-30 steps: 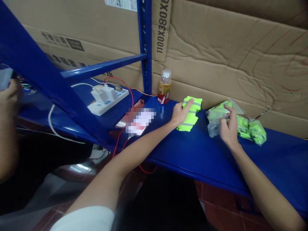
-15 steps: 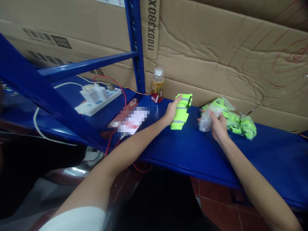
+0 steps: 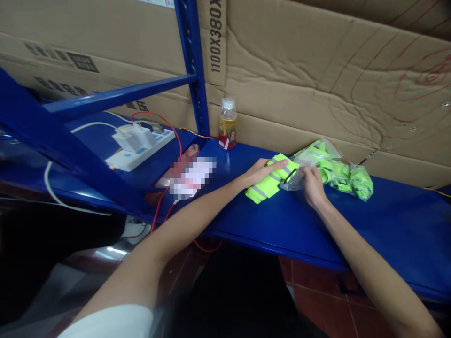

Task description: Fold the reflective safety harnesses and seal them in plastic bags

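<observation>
A folded neon-yellow vest [image 3: 269,184] is pinned flat under the left hand [image 3: 260,171], fingers laid over its top rather than curled into a real grip. Right beside it, the mouth of a clear plastic bag [image 3: 296,177] is pinched shut in the right hand [image 3: 312,187], its edge touching the vest. Both are sat on the blue shelf [image 3: 352,220]. Just past the bag, more bagged vests [image 3: 347,176] are piled against the cardboard. A drink bottle [image 3: 227,124] is stood well left of the vest.
</observation>
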Demonstrator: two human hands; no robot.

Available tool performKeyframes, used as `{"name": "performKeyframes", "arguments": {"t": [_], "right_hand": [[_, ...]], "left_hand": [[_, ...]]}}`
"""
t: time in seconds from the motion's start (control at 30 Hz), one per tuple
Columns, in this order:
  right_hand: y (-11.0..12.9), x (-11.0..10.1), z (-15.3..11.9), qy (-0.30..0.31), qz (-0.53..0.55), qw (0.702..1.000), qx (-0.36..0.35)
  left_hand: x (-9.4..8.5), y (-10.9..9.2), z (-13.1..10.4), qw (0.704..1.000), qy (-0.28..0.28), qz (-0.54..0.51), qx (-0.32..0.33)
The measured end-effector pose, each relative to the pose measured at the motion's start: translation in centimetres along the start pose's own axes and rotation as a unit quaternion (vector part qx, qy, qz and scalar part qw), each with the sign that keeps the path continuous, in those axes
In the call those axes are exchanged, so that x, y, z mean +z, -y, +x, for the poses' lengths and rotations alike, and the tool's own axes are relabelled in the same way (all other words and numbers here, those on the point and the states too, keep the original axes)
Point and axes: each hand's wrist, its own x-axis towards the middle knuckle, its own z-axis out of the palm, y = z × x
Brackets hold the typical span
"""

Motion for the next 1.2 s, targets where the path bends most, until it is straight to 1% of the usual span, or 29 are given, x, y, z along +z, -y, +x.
{"name": "performKeyframes", "arguments": {"t": [0.07,0.1,0.17,0.27,0.33,0.43,0.53,0.6,0.67,0.77,0.83,0.87,0.93,0.97,1.03,1.07,1.13,1.2], "right_hand": [[0.6,-0.4,-0.1,-0.049,0.057,0.997,0.035],[0.9,-0.7,-0.1,-0.064,0.078,0.994,0.042],[1.5,-1.2,-0.2,-0.076,0.069,0.994,0.024],[1.9,-1.5,-0.6,-0.108,0.024,0.994,-0.012],[1.9,-1.4,-0.7,-0.120,0.037,0.992,-0.011],[1.8,-1.5,-0.3,-0.110,0.113,0.987,0.030],[1.9,-2.1,0.2,-0.051,0.173,0.981,0.067],[2.0,-2.3,0.4,-0.033,0.179,0.981,0.068],[2.0,-2.4,0.4,-0.054,0.164,0.984,0.042],[1.7,-2.3,0.4,-0.116,0.149,0.982,-0.012],[1.5,-2.4,0.5,-0.148,0.144,0.978,-0.043],[1.3,-2.5,0.6,-0.156,0.136,0.977,-0.058],[1.1,-2.4,0.5,-0.152,0.113,0.978,-0.083],[1.0,-2.2,0.4,-0.136,0.103,0.981,-0.091],[1.0,-1.5,-0.2,-0.076,0.091,0.988,-0.099],[1.0,-1.2,-0.5,-0.042,0.086,0.990,-0.103],[1.2,-0.4,-1.2,0.009,0.067,0.991,-0.115],[1.5,0.0,-1.6,0.027,0.052,0.990,-0.128]], "left_hand": [[-0.2,0.0,0.1,1.000,-0.009,0.002,0.000],[-0.3,0.0,0.1,1.000,-0.011,0.009,-0.003],[-0.4,-0.3,0.0,0.999,-0.012,0.039,-0.018],[-0.3,-0.8,-0.2,0.993,-0.019,0.108,-0.043],[-0.2,-1.0,-0.1,0.990,-0.039,0.130,-0.041],[-0.5,-0.9,0.6,0.990,-0.105,0.092,-0.025],[-1.5,-0.6,1.4,0.980,-0.196,0.039,0.008],[-2.1,-0.3,1.9,0.970,-0.240,0.030,0.023],[-2.4,-0.1,2.1,0.962,-0.268,0.038,0.023],[-2.4,-0.1,2.0,0.952,-0.299,0.047,0.036],[-2.0,-0.2,1.7,0.954,-0.290,0.038,0.066],[-1.8,-0.2,1.4,0.959,-0.268,0.036,0.082],[-1.3,-0.3,0.8,0.971,-0.197,0.072,0.111],[-0.9,-0.2,0.5,0.972,-0.162,0.113,0.125],[-0.3,-0.1,0.1,0.960,-0.111,0.208,0.150],[0.0,0.0,0.0,0.951,-0.097,0.245,0.162],[0.4,0.1,-0.1,0.940,-0.085,0.279,0.179],[0.5,0.1,-0.1,0.933,-0.072,0.292,0.198]]}}
